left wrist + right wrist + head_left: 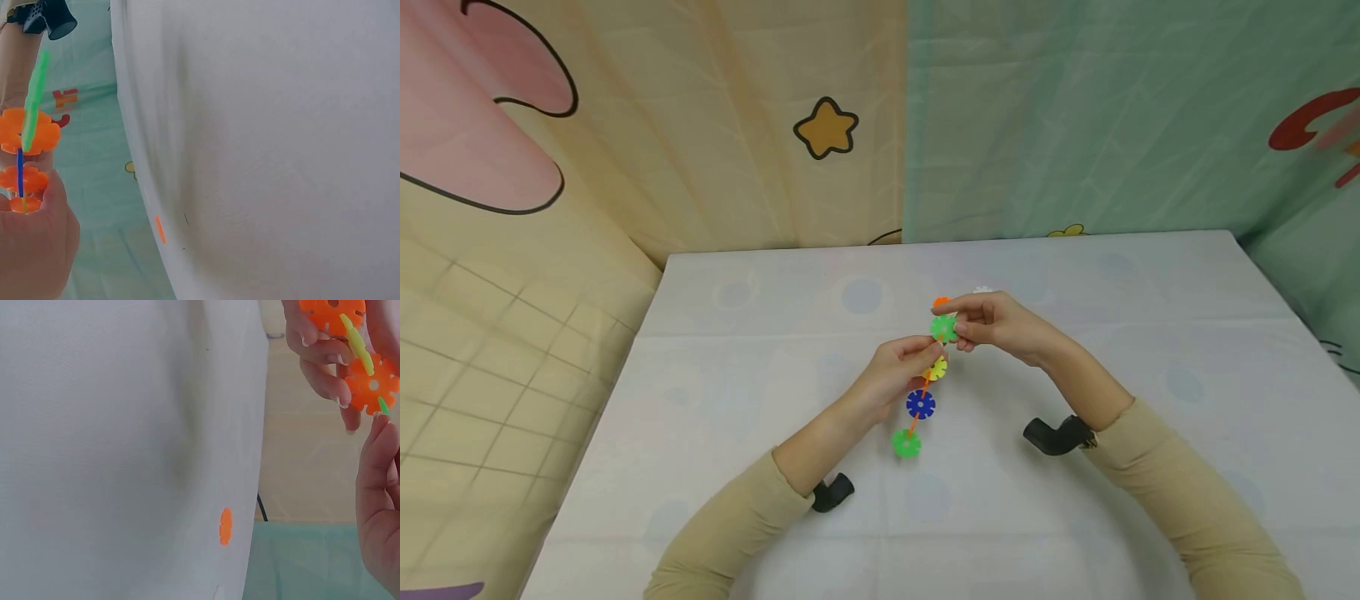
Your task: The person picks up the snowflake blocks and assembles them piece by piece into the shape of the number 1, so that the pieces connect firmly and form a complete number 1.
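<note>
A chain of slotted plastic discs is held up between the two hands. My left hand (891,371) grips it around the yellow disc (936,368), thumb on top. Below hang a blue disc (921,404) and a green end disc (906,443), joined by orange discs (28,132) seen edge-on from the head. At the upper end, my right hand (1003,325) pinches another green disc (943,328) between thumb and fingers. In the right wrist view this green disc (383,405) meets an orange disc (373,384) beside the left fingers.
A loose orange disc (225,526) lies on the white-covered table (760,375), beyond the hands. A whitish disc (982,290) lies near it, partly behind the right hand. Printed curtains (737,125) hang behind the table's far edge.
</note>
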`<action>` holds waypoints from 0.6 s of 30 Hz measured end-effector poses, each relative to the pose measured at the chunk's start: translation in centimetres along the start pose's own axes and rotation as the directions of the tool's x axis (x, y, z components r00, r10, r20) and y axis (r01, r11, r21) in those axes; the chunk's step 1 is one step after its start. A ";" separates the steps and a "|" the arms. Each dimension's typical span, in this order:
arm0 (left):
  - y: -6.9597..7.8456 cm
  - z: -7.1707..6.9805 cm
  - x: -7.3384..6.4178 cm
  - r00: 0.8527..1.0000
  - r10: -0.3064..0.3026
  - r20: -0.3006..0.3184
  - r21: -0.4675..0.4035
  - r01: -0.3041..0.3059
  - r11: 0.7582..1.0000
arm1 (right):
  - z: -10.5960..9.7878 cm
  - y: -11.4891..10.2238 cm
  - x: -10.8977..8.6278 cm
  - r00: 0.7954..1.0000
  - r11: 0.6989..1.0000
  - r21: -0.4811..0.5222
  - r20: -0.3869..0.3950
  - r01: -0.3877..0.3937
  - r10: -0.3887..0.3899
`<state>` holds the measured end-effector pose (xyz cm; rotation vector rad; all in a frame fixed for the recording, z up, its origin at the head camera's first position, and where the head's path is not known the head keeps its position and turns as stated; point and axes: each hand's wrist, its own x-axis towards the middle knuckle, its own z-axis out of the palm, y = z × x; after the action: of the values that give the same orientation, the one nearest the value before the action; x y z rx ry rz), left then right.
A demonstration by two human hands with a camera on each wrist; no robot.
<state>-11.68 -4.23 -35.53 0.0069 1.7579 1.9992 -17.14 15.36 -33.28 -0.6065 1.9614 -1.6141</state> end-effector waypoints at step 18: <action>0.8 0.1 0.1 0.999 -0.030 -0.012 -0.044 0.030 0.999 | 0.1 0.3 -0.2 1.000 1.000 0.012 -0.001 0.008 -0.008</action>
<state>-12.03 -4.11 -34.83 -0.0460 1.7111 2.0201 -16.93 15.42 -33.54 -0.6094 1.9510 -1.6305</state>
